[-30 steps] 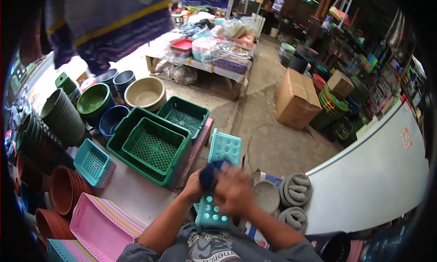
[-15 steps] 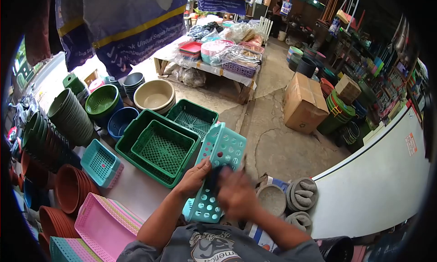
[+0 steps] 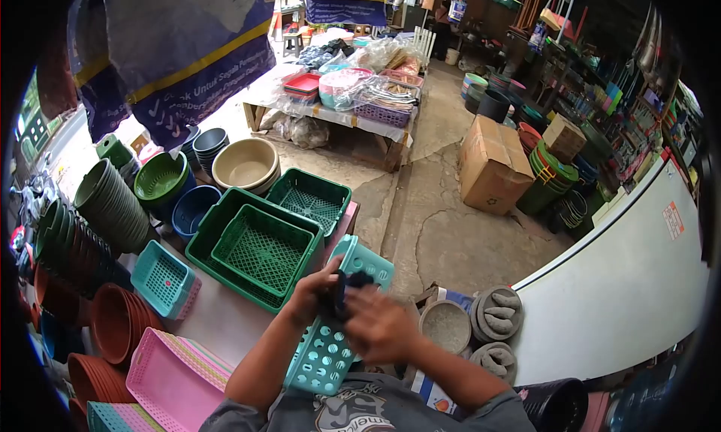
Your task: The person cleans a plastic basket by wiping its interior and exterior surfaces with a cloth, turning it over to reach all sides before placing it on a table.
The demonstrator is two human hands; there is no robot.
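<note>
A turquoise perforated plastic basket [image 3: 323, 357] lies tilted against my body, just above my lap. My left hand [image 3: 315, 289] is closed around a dark cloth [image 3: 342, 285] over the basket's middle. Close beside it, my right hand [image 3: 381, 323] is blurred by motion and touches or nearly touches the dark cloth; whether its fingers grip anything is not clear. Both hands cover the middle of the basket, whose upper end shows beyond them.
Green baskets [image 3: 263, 248] stand just left of my hands, with a small turquoise basket [image 3: 163, 276] and pink trays [image 3: 176, 379] further left. Stone mortars [image 3: 444, 325] sit at right, beside a white panel [image 3: 616, 282]. A cardboard box [image 3: 496, 165] stands ahead.
The turquoise basket has moved down toward my body and tilted more. My left hand has left the basket's edge and now holds the dark cloth. The view has shifted slightly.
</note>
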